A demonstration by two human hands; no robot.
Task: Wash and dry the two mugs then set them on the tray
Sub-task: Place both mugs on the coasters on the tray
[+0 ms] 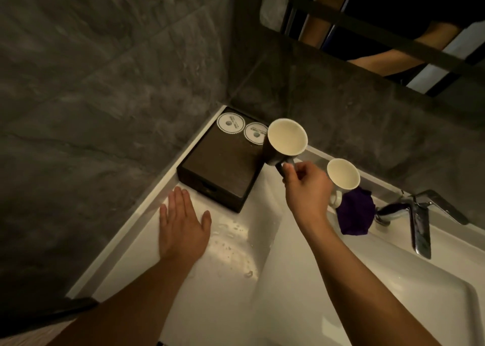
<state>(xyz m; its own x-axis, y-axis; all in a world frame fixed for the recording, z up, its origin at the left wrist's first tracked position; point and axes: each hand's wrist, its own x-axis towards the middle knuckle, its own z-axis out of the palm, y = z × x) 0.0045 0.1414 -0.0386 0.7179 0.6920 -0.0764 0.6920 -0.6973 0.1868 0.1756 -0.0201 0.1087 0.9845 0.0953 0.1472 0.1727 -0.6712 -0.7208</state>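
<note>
My right hand [307, 188] grips the handle of a dark mug [286, 142] with a cream inside, held upright over the right edge of the dark wooden tray [217, 175]. Whether the mug's base touches the tray is hidden. A second, white mug [343, 173] stands on the counter ledge behind my right hand, next to a purple cloth [355, 211]. My left hand [182, 223] lies flat and open on the wet white counter [228, 253], just in front of the tray. Two round white coasters [231, 123] lie at the tray's far end.
A chrome faucet [420, 222] stands at the right over the white sink basin [367, 293]. Grey stone walls close in on the left and behind. Water drops lie on the counter near my left hand. A mirror hangs at the upper right.
</note>
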